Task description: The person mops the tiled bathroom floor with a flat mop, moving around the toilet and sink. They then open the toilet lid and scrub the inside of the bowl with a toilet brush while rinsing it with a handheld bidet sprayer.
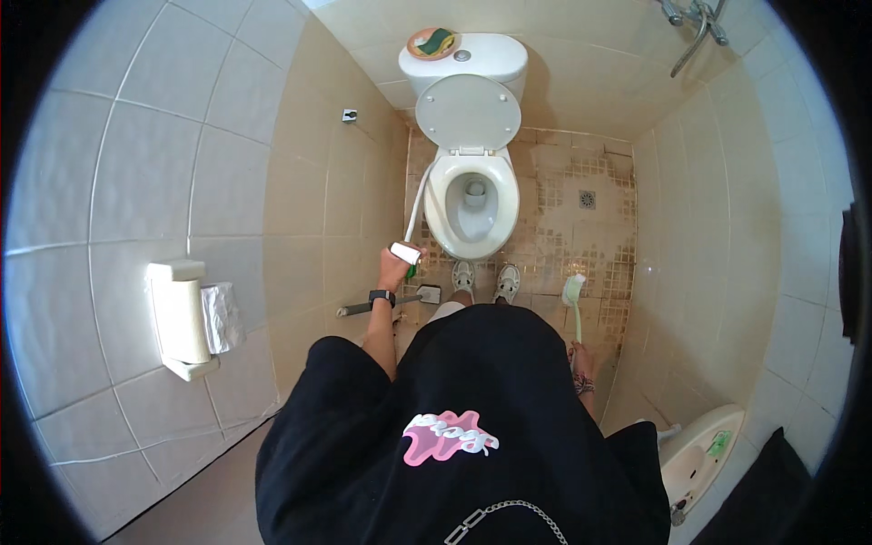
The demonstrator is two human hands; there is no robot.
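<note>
My left hand (394, 269) is closed around a white cylindrical object (406, 254), left of the toilet bowl; a bit of green shows below it, and its exact kind is unclear. A white tube (417, 204) runs from beside the toilet seat down to that hand. On the right, partly hidden by my black shirt, my right hand (580, 357) grips the pale green handle of a scrub brush (574, 291). The brush head has white bristles and is low over the tiled floor. Ahead of my shoes stands a white toilet (505, 211), lid raised, with water in the bowl.
A long-handled floor tool (428, 294) is by the left wall, passing behind my wrist. An orange dish (421, 53) with a green-and-yellow scouring sponge sits on the cistern. A floor drain (586, 199), paper holder (180, 320), washbasin (702, 456) and shower tap (698, 17) surround me.
</note>
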